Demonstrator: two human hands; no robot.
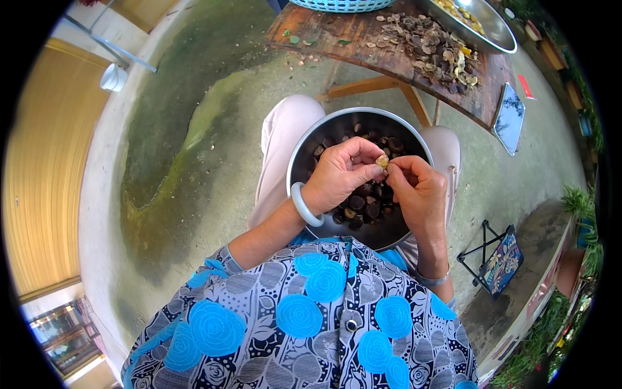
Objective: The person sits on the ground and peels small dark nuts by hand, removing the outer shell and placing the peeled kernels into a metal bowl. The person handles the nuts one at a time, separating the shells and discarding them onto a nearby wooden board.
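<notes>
A round metal basin [294,160] rests on my lap with many dark brown nuts [357,202], perhaps chestnuts, inside. Above it, my left hand [342,167] holds a small yellowish peeled nut [382,161] between thumb and fingers. My right hand [418,187] pinches at the right side of that same nut with thumb and forefinger. Both sets of fingertips nearly meet there. A pale bangle circles my left wrist, and a metal bracelet my right.
Beyond the basin stands a wooden table [335,36] with a pile of brown shells [427,44], a metal bowl [498,31] of yellow nuts, a blue plastic basket [342,5] and a phone-like slab [509,119] at its corner. A folding stool [500,262] stands at right.
</notes>
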